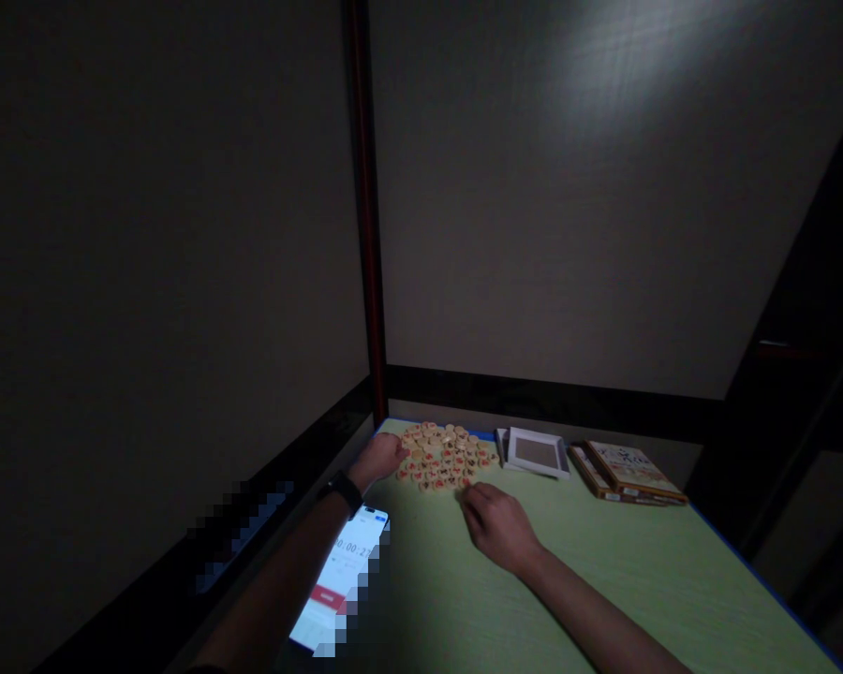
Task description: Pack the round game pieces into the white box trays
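Note:
Several round wooden game pieces [445,457] with red and dark marks lie spread in a patch at the far left of a green table [604,580]. My left hand [381,459], a dark watch on its wrist, rests at the left edge of the patch with fingers touching the pieces; its fingers look loosely curled. My right hand [497,524] lies palm down just in front of the patch, fingertips at the nearest pieces, fingers bent and slightly apart. Neither hand visibly holds a piece.
A lit phone [343,580] lies on the table under my left forearm. A shallow white box tray [536,452] and a brown printed box [628,473] sit at the far edge. Walls and a dark red post [365,215] close in behind.

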Demonstrator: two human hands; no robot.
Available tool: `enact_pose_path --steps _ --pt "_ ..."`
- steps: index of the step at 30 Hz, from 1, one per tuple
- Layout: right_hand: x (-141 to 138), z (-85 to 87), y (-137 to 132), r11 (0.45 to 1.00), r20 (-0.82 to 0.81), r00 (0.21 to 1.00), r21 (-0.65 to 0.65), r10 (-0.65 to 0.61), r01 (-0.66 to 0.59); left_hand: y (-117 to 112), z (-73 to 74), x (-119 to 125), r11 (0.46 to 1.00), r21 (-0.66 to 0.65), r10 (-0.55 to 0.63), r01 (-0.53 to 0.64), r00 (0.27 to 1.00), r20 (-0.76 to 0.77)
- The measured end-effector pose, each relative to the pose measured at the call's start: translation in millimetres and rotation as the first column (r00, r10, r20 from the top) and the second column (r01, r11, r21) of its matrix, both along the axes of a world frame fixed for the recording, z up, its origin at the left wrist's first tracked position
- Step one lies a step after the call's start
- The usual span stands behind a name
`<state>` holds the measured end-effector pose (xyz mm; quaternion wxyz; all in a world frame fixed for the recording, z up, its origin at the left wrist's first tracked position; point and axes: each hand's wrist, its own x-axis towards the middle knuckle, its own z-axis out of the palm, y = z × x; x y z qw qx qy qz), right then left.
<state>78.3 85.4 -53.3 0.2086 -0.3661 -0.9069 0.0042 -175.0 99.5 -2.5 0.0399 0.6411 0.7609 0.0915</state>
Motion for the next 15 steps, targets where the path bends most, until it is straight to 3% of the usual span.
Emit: enact_pose_path --steps 15 --pt "0.2 2.3 -0.7 1.0 0.011 1.0 -0.006 -0.001 0.001 -4.6 4.6 4.1 0.999 -0.018 -0.035 0.034 0.999 -0.033"
